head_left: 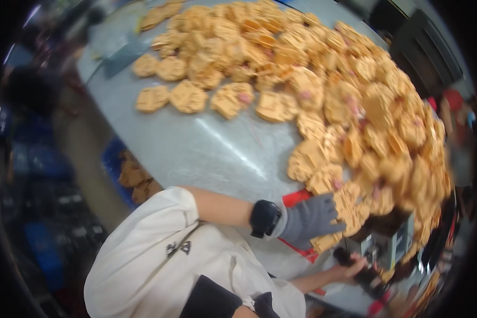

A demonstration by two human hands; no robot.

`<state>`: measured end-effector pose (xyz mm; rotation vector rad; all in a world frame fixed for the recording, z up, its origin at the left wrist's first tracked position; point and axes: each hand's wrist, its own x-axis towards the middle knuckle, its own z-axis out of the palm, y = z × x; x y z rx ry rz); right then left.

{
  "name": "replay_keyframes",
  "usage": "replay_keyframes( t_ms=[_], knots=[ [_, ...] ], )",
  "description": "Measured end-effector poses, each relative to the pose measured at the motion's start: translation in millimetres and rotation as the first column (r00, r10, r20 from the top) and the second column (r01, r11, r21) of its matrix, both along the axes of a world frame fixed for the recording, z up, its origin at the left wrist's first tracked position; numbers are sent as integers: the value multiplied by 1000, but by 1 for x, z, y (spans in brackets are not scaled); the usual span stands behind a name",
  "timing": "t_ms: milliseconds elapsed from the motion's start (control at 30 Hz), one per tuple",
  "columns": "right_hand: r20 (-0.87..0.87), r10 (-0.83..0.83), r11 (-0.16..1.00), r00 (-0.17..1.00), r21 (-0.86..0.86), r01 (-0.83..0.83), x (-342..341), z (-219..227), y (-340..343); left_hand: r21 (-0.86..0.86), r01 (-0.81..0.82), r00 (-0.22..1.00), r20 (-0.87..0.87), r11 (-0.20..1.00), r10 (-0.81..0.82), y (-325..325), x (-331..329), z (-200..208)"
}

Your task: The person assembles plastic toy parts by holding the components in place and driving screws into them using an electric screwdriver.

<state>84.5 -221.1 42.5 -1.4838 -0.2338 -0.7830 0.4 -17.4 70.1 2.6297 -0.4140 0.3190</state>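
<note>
My left hand [310, 220], in a grey glove with a black watch at the wrist, reaches right across the metal table [196, 143]. Its fingers are closed on the edge of a tan plastic part [351, 209], partly hidden by the glove. Lower right, my bare right hand [355, 266] is wrapped round a black stick-shaped tool [372, 283], perhaps an electric screwdriver; blur hides its details. Between the tool and the pile stands a grey box-like fixture [400, 244]. Something red [296, 198] lies beside the glove.
A large heap of tan plastic parts [302, 53] covers the table's far and right sides, some bearing pink bits. Left of the table, a blue basket [111, 164] holds more such parts. A dark panel [426, 50] stands beyond the far right edge.
</note>
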Motion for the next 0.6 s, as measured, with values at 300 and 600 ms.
replay_keyframes(
  t_ms=[300,600],
  knots=[
    [-43,44,998,998,37,-43,-12,8,4,151,62,963,-268,987,-19,-2,3,9],
    [-129,77,993,989,95,-65,-2,14,8,57,32,992,-124,998,-24,-3,11,-6]
  ],
)
